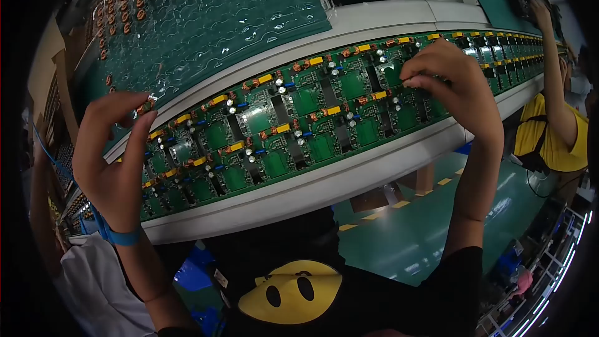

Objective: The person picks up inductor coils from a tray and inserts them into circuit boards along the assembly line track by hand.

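Observation:
My left hand [115, 150] pinches a copper-wound coil [145, 108] between thumb and fingertips, above the left part of the row of green circuit boards [272, 163]. Over the far row of boards, my right hand [452, 78] has thumb and forefinger pressed together close to the board surface. Whatever lies between those fingertips is too small or hidden to make out. The boards carry yellow blocks, silver capacitors and copper coils. Behind my left hand is a clear plastic tray [231, 19] with several coils [138, 0] in its pockets.
Pale rails [312, 190] border the boards along both long sides. A co-worker in a yellow top [552, 134] reaches toward the line at the far right. A blue band [123, 236] with a cord circles my left wrist. Cardboard [59, 81] stands at the left.

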Demonstrator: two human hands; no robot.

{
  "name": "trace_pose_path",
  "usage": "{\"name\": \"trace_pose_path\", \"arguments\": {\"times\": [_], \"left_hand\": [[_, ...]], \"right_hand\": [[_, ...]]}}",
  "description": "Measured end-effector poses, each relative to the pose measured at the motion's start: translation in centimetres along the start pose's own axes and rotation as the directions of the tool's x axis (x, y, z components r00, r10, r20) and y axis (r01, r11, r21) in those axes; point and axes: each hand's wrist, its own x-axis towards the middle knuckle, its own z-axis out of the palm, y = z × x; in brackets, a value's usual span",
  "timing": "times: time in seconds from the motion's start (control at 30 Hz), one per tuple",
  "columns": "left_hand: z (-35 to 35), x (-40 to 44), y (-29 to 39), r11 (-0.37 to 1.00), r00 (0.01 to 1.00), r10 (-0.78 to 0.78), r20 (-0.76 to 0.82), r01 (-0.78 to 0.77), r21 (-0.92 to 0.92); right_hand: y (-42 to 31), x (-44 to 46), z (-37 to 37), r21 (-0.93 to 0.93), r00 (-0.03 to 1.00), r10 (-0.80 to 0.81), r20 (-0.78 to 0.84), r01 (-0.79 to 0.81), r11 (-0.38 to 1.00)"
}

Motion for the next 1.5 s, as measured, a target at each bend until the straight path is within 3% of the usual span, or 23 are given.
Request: {"name": "trace_pose_path", "arguments": {"times": [0.73, 1.1, 1.5], "left_hand": [[-0.8, -1.4, 0.3, 0.997, 0.999, -0.028, 0.021, 0.026, 0.067], [-2.3, -7.8, 1.4, 0.976, 0.975, -0.214, 0.063, 0.216, -0.031], [-2.5, -10.3, 1.3, 0.973, 0.971, -0.232, 0.052, 0.231, 0.016]], "right_hand": [[0.0, 0.4, 0.3, 0.008, 0.998, -0.037, -0.041, 0.037, 0.999], [0.1, 0.6, 0.1, 0.024, 0.999, -0.049, -0.002, 0.049, 0.998], [0.0, 0.5, -0.3, -0.012, 0.997, -0.026, 0.073, 0.027, 1.0]]}}
